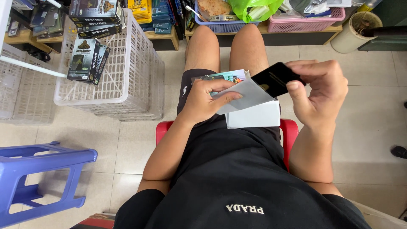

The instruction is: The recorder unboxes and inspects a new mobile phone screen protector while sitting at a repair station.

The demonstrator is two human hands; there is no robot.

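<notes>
Left hand point(203, 101) is curled over a grey-white sleeve point(248, 96), thumb pressed flat on top, the other fingers wrapped underneath and out of sight. Right hand point(318, 91) pinches a black card point(274, 78) between thumb and forefinger, the remaining fingers loosely bent behind it. The card's lower corner sits right at the sleeve's open edge; whether it is inside the mouth or just touching cannot be told. Just under the left thumb lies a white box point(254, 116) on the lap, and beyond the left fingertips a colourful printed pack point(231, 76) peeks out, mostly covered by the sleeve.

Now the containers. Well off past the left hand, a white lattice basket point(127, 80) on the floor holds dark flat boxes point(87, 59), some standing, some stacked at its far wall. Far ahead of both hands, a blue basket point(222, 27) holds a green bag point(252, 7) and a brownish item that is hard to make out; beside it a pink basket point(303, 23), its load cut off by the top edge. A blue stool point(40, 178) stands at the near left. The red seat point(290, 131) shows only at its corners.
</notes>
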